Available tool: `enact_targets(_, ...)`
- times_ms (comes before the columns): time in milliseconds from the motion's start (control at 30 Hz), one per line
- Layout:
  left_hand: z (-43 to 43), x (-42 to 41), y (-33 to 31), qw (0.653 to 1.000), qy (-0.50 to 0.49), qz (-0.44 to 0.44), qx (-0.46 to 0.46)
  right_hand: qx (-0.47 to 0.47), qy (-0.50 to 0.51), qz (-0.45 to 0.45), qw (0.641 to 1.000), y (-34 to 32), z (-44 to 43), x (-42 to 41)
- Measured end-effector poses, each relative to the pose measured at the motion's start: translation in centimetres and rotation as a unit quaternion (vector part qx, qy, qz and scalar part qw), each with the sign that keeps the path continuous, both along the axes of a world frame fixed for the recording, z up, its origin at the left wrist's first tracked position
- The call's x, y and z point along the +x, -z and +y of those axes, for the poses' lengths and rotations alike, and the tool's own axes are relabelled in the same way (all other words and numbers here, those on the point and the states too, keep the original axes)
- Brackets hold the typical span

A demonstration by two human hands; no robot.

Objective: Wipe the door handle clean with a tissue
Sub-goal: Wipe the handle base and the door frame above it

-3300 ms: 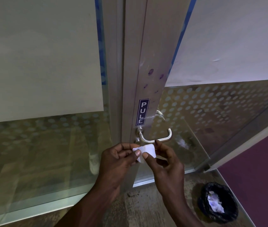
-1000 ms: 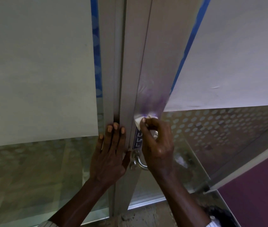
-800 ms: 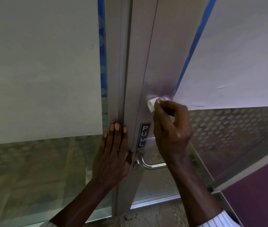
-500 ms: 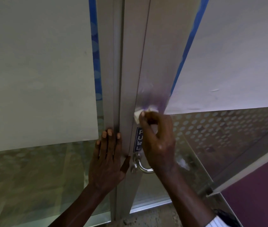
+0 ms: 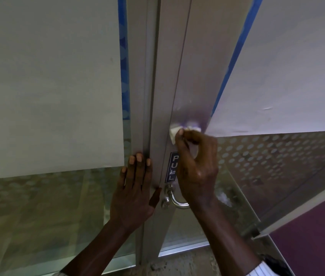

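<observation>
Two hands in view, both at the door. Left hand (image 5: pixel 132 193) lies flat, fingers spread, on the frame post (image 5: pixel 146 108) just left of the lever, gripping nothing. Right hand (image 5: pixel 196 166) is closed on a wadded white tissue (image 5: pixel 174 133), pinched betw. thumb and fingertips and pressed to the metal door stile (image 5: pixel 189 76), above the "PULL" sticker (image 5: pixel 172 168).

Door handle (image 5: pixel 174 198), a chrome lever, sits low on the stile, below the sticker; its right part is hidden behind the right wrist. Tissue is well above it and not touching it.

We judge the wipe is on the stile, w/ a purple smear (image 5: pixel 194 114) spread above the wad. Handle itself appears not yet wiped, as far as we can tell.

Risks, in our judgement:
- Tissue already looks tinted at its top edge; taking it to the lever could transfer stain rather than lift it.
- Small wad, hard pressure: it may tear or shed bits on the metal.
- Door leaf looks ajar; a push from the wiping hand could swing it, esp. if the left hand lifts.
- Smear may spread toward the paper sheet (image 5: pixel 277 66) at right.
</observation>
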State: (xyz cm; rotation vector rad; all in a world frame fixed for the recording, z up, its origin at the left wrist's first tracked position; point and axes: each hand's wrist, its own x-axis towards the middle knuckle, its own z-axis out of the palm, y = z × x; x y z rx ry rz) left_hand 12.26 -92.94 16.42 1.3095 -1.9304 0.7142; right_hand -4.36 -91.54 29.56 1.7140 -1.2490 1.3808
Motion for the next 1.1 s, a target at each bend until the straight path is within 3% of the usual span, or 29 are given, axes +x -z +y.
enact_targets(133, -0.1, 0.0, 0.1, 1.000, -0.002, -0.006, 0.002, 0.040, -0.013, 0.002, 0.999, 1.1, 1.0, -0.4)
enact_targets(367, -0.4, -0.1, 0.3, 1.000, -0.004, 0.001, 0.005, -0.083, -0.013, -0.038, 0.996, -6.5, -2.0, -1.2)
enact_targets(633, -0.2, 0.0, 0.1, 1.000, 0.000, -0.005, 0.017, 0.058, -0.014, -0.011, 0.998, 1.9, 1.7, 0.3)
enact_targets(933, -0.1, -0.2, -0.2, 1.000, -0.002, -0.007, 0.013, -0.049, -0.005, -0.075, 0.996, -5.7, -1.3, -1.6)
enact_targets(1100, -0.1, 0.0, 0.0, 1.000, 0.004, -0.011, 0.019, 0.015, -0.006, -0.041, 0.999, -1.1, 0.7, 0.5)
